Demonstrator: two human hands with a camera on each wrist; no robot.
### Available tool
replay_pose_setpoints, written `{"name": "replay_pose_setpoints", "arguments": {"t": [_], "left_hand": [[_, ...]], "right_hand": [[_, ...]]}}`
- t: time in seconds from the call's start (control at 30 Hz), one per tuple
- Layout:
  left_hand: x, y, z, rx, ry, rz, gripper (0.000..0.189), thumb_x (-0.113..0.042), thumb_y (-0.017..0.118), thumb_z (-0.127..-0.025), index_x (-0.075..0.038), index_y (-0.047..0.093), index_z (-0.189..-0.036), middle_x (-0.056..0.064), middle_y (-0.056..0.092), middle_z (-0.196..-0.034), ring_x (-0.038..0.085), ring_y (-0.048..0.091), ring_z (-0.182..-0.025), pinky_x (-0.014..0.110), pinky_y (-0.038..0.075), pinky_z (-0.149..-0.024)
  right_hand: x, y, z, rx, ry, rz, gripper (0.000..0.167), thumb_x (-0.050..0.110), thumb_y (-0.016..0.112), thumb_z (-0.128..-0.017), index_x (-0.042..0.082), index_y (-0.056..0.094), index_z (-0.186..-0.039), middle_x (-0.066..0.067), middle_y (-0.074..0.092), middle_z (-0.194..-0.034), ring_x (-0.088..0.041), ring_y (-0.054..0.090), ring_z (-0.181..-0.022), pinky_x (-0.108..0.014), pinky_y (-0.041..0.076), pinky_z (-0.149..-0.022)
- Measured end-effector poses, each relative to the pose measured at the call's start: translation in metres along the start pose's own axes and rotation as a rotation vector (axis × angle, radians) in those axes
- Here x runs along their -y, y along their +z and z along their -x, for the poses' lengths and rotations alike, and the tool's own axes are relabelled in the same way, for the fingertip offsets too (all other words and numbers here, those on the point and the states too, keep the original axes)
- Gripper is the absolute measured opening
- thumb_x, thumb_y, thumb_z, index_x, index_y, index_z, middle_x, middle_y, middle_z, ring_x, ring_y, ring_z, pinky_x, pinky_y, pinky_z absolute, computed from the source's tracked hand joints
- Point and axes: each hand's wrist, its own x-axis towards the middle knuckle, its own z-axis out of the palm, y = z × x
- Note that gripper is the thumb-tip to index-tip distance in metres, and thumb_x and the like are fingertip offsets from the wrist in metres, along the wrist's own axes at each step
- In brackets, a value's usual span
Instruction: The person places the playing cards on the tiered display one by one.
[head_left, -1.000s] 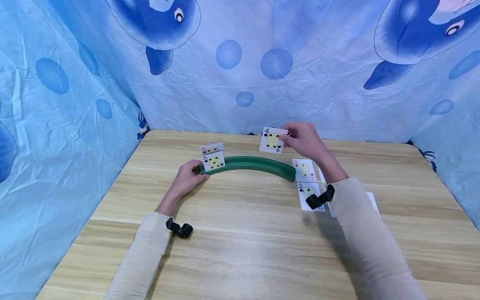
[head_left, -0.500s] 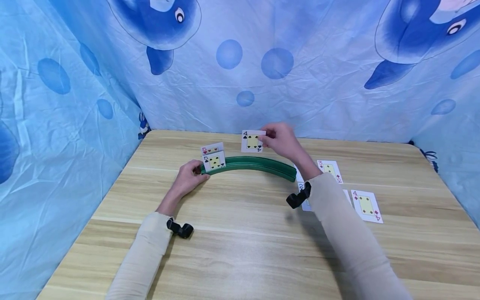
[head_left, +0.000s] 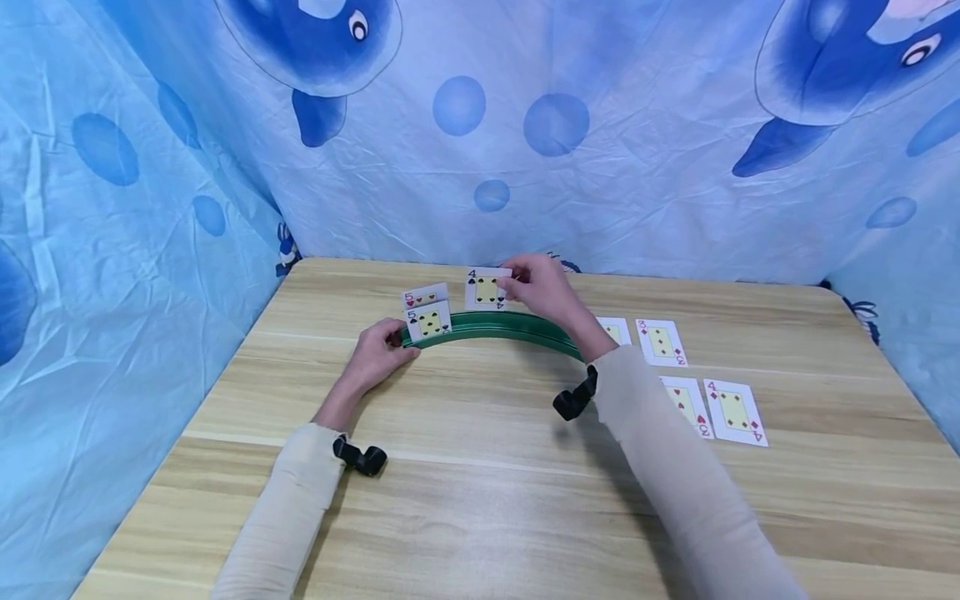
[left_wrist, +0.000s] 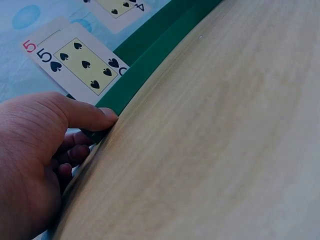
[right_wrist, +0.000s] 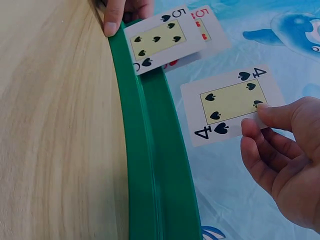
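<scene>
A curved green card holder (head_left: 517, 323) lies on the table, its left end gripped by my left hand (head_left: 375, 353), thumb on the front edge in the left wrist view. Upright in that end stand the five of spades (left_wrist: 86, 65) and, behind it, the five of hearts (head_left: 425, 296). My right hand (head_left: 543, 287) pinches the four of spades (right_wrist: 230, 105) by its right edge between thumb and fingers. That card is just behind and above the holder, right of the fives, apart from them. The right forearm hides the holder's right end.
On the wooden table (head_left: 450, 500) to the right lie the three of diamonds (head_left: 661, 342), the four of diamonds (head_left: 736, 412), a card with red hearts (head_left: 686, 406) and another card (head_left: 615, 329) partly behind the right arm. Blue dolphin-print cloth (head_left: 487, 125) hangs behind the table.
My right hand has carried the four of spades leftward and, lately, slightly down toward the holder. Cards on the right have come into view from behind the arm. The left hand stays put.
</scene>
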Motion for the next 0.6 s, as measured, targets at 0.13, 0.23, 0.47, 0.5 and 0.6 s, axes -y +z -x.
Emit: {"name": "replay_pose_setpoints", "arguments": {"t": [0.13, 0.23, 0.47, 0.5, 0.6], "left_hand": [[0.001, -0.001, 0.0, -0.002, 0.002, 0.0, 0.04, -0.008, 0.073, -0.087, 0.005, 0.064, -0.123, 0.021, 0.062, -0.113, 0.03, 0.054, -0.098, 0.035, 0.042, -0.084], [0.001, 0.0, 0.0, 0.001, -0.006, 0.007, 0.04, -0.008, 0.074, -0.087, 0.005, 0.063, -0.123, 0.021, 0.062, -0.114, 0.03, 0.055, -0.099, 0.035, 0.043, -0.084], [-0.001, 0.0, -0.001, 0.007, -0.008, 0.012, 0.039, -0.008, 0.073, -0.087, 0.004, 0.064, -0.123, 0.022, 0.062, -0.116, 0.03, 0.056, -0.1, 0.036, 0.043, -0.085], [-0.001, -0.001, -0.001, 0.008, -0.008, 0.01, 0.039, -0.008, 0.073, -0.087, 0.004, 0.064, -0.123, 0.022, 0.062, -0.116, 0.03, 0.055, -0.1, 0.035, 0.043, -0.085], [-0.001, -0.001, 0.0, 0.008, -0.008, 0.011, 0.039, -0.008, 0.073, -0.087, 0.005, 0.064, -0.122, 0.022, 0.062, -0.116, 0.03, 0.055, -0.099, 0.035, 0.043, -0.085]], "right_hand": [[0.003, 0.008, -0.004, 0.017, 0.0, 0.008, 0.025, 0.011, 0.064, -0.097, 0.0, 0.07, -0.119, -0.021, 0.072, -0.095, -0.036, 0.071, -0.084, -0.032, 0.056, -0.071], [0.004, 0.012, -0.007, 0.024, 0.001, 0.033, 0.026, 0.011, 0.064, -0.097, 0.0, 0.07, -0.12, -0.021, 0.073, -0.097, -0.035, 0.072, -0.085, -0.031, 0.055, -0.069], [0.005, 0.018, -0.011, 0.021, -0.01, 0.069, 0.027, 0.01, 0.065, -0.097, 0.001, 0.07, -0.121, -0.019, 0.074, -0.099, -0.032, 0.073, -0.085, -0.036, 0.057, -0.074], [0.005, 0.018, -0.011, 0.02, -0.009, 0.074, 0.027, 0.01, 0.065, -0.097, 0.001, 0.069, -0.122, -0.019, 0.074, -0.098, -0.032, 0.073, -0.085, -0.036, 0.058, -0.075], [0.006, 0.02, -0.012, 0.023, -0.003, 0.088, 0.028, 0.011, 0.064, -0.097, 0.001, 0.069, -0.123, -0.018, 0.075, -0.098, -0.031, 0.073, -0.085, -0.036, 0.058, -0.077]]}}
